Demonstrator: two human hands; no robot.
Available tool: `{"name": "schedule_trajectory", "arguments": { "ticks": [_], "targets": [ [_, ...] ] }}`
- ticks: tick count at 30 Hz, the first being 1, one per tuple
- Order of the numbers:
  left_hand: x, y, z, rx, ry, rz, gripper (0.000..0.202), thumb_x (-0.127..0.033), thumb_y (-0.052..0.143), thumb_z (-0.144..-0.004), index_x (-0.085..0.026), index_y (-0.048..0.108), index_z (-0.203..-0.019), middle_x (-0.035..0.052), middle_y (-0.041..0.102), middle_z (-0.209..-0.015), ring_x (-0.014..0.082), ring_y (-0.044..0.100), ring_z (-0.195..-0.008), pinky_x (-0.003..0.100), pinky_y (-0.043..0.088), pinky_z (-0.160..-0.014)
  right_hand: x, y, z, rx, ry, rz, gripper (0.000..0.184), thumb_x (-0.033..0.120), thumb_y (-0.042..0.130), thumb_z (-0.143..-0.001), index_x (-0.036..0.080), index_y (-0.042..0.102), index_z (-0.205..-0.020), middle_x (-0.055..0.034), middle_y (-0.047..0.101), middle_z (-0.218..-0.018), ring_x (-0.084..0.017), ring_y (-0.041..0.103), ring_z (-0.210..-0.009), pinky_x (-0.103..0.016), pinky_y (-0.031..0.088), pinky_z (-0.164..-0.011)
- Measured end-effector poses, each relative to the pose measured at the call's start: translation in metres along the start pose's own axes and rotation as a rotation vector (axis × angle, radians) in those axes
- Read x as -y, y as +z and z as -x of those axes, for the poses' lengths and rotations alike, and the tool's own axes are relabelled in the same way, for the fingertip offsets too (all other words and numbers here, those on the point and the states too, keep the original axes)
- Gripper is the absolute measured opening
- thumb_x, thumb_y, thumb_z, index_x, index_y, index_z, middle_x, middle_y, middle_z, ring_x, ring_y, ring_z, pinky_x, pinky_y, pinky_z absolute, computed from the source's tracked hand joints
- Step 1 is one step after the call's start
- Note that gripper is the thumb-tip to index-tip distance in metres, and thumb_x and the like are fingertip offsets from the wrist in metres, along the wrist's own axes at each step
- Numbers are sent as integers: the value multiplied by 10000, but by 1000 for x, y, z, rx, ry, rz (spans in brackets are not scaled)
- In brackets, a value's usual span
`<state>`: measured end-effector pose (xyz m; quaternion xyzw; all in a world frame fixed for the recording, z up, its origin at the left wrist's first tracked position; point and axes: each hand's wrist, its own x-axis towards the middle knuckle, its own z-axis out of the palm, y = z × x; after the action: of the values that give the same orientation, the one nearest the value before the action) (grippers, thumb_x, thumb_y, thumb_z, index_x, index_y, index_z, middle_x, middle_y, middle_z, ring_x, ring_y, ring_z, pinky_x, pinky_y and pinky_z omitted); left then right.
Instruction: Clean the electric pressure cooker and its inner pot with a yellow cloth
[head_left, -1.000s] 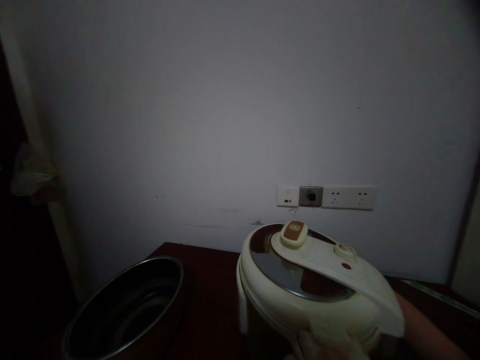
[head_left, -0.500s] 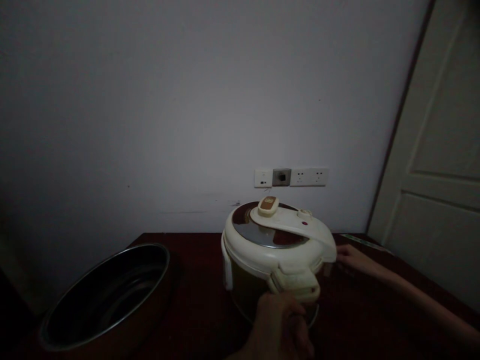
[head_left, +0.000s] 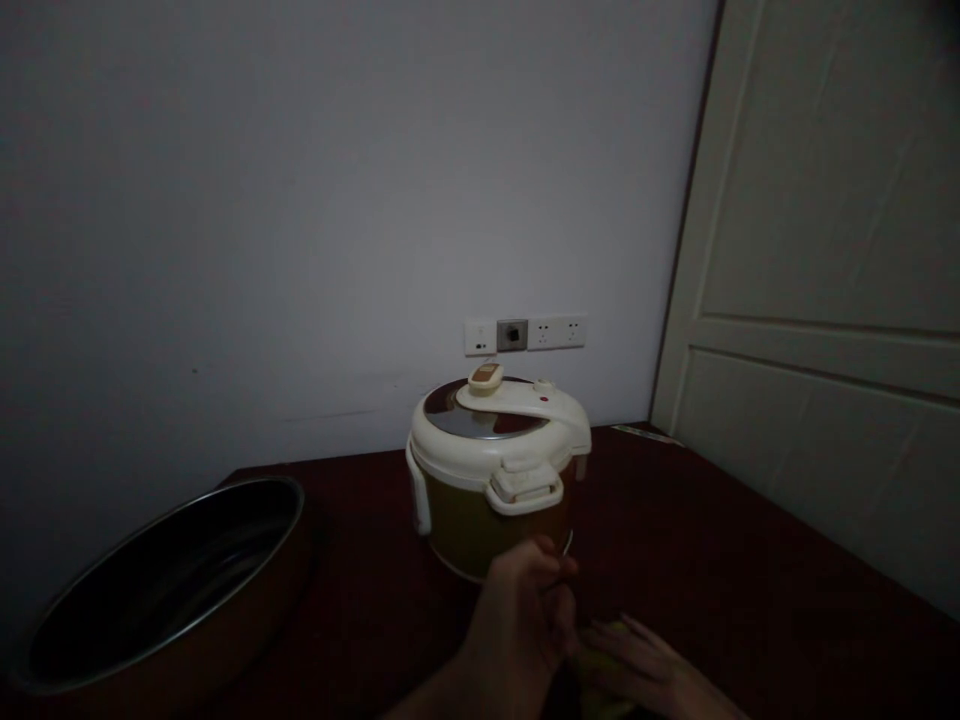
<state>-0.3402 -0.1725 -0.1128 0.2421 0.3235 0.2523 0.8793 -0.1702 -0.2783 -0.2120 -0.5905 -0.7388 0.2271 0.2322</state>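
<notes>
A white and olive-green electric pressure cooker stands upright on the dark red table, its lid on. My left hand is just in front of the cooker, below its side handle, with the fingers curled closed; whatever they may hold is hidden. Low at the frame's bottom, my right hand is close to the left one, its fingers over a yellow-green thing that looks like a cloth. Dim light and blur hide its outline.
To the left, a large dark round pan with a shiny rim sits tilted in view. Behind the dark red table is a pale wall with sockets. A panelled door is on the right, with a thin strip near the table's back edge.
My right hand has come from beside the cooker's right back to the front, near my left hand. My left hand now sits lower than the cooker's handle. The view has turned right.
</notes>
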Motion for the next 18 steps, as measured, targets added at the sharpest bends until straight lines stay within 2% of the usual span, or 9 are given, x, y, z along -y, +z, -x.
{"name": "schedule_trajectory", "arguments": {
  "ticks": [3,5,9,11,13,15,18],
  "targets": [
    [-21,-1,10,119,151,35,144,-142,527,-646,-183,476,-775,-38,536,-616,45,344,-352,182,230,-371,0,0,1,7,12,20,547,463,637,-794,437,475,-1317,-31,456,-1405,-319,386,-1314,-537,250,-1107],
    [-37,-4,15,167,285,65,110,-142,532,-657,-174,476,-746,-36,515,-611,40,340,-366,174,235,-367,-6,3,4,2,-24,17,521,392,612,-824,399,485,-1329,-43,449,-1417,-300,393,-1320,-511,276,-1106],
    [-66,-17,19,153,572,98,89,-131,541,-654,-166,495,-722,-34,481,-595,49,355,-399,175,274,-372,-29,19,8,-108,-65,-55,454,224,515,-860,346,551,-1297,-46,530,-1360,-248,486,-1264,-454,358,-1076],
    [-79,-23,19,138,692,89,86,-142,549,-637,-165,505,-707,-28,487,-589,58,372,-407,184,300,-380,-41,24,3,-286,-36,-156,399,257,526,-854,303,615,-1240,-61,584,-1303,-250,541,-1210,-438,404,-1044],
    [-90,-29,19,119,805,76,92,-154,561,-616,-165,517,-696,-23,502,-585,65,397,-413,192,324,-393,-52,22,-7,-575,51,-286,358,348,565,-834,255,674,-1162,-77,628,-1242,-262,580,-1161,-438,426,-1025],
    [-100,-33,18,89,926,60,101,-162,572,-598,-168,523,-685,-23,517,-579,73,425,-419,198,344,-402,-59,9,-23,-883,176,-397,393,427,611,-794,213,699,-1112,-88,655,-1198,-273,597,-1134,-449,414,-1034],
    [-110,-39,12,50,1077,24,108,-167,578,-580,-173,521,-672,-28,529,-562,83,441,-411,205,349,-391,-60,-22,-55,-1183,279,-515,485,472,653,-749,156,690,-1114,-108,671,-1167,-281,615,-1099,-455,430,-1014]
  ]
}}
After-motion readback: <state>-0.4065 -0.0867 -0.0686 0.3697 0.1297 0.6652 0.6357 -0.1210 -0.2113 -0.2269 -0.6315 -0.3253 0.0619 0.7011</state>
